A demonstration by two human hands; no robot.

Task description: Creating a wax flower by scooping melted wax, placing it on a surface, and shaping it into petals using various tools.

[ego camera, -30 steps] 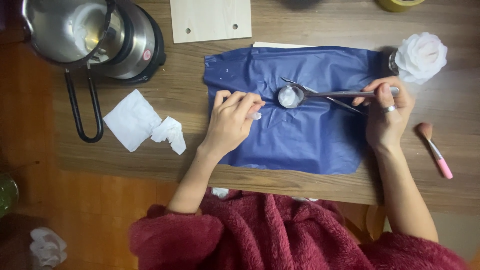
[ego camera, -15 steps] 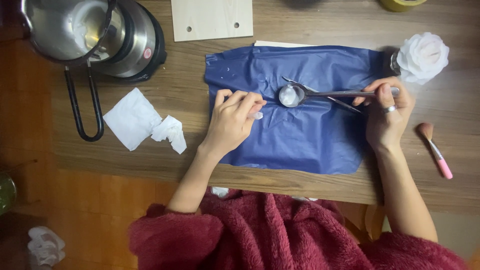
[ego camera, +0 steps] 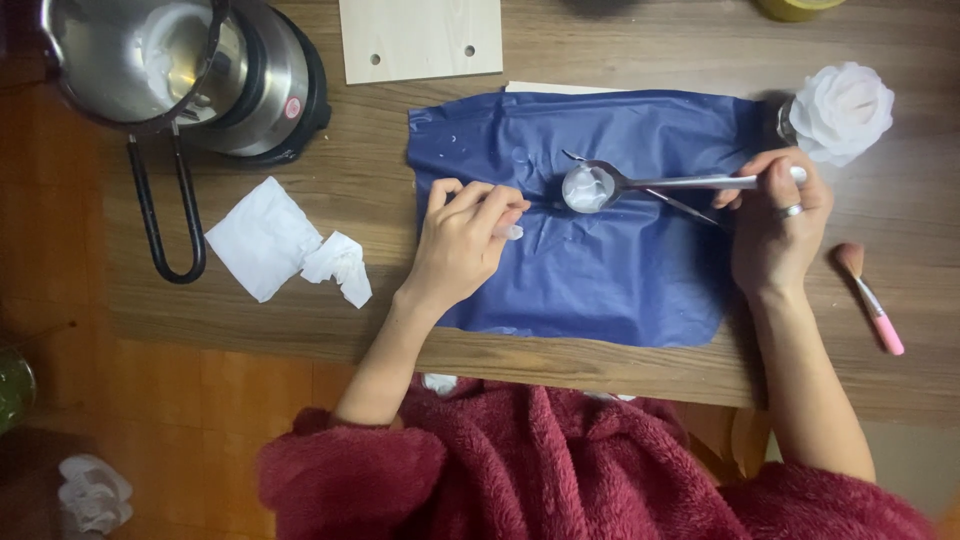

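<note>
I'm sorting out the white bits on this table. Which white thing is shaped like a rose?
The white flower at the blue sheet's far right corner, just beyond the right hand. Its layered petals set it apart from the flat and crumpled tissues on the left.

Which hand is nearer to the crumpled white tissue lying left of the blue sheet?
Left. The left hand rests on the blue sheet's left part, just right of the white tissue. The right hand holds the spoon handle at the sheet's far right edge.
</note>
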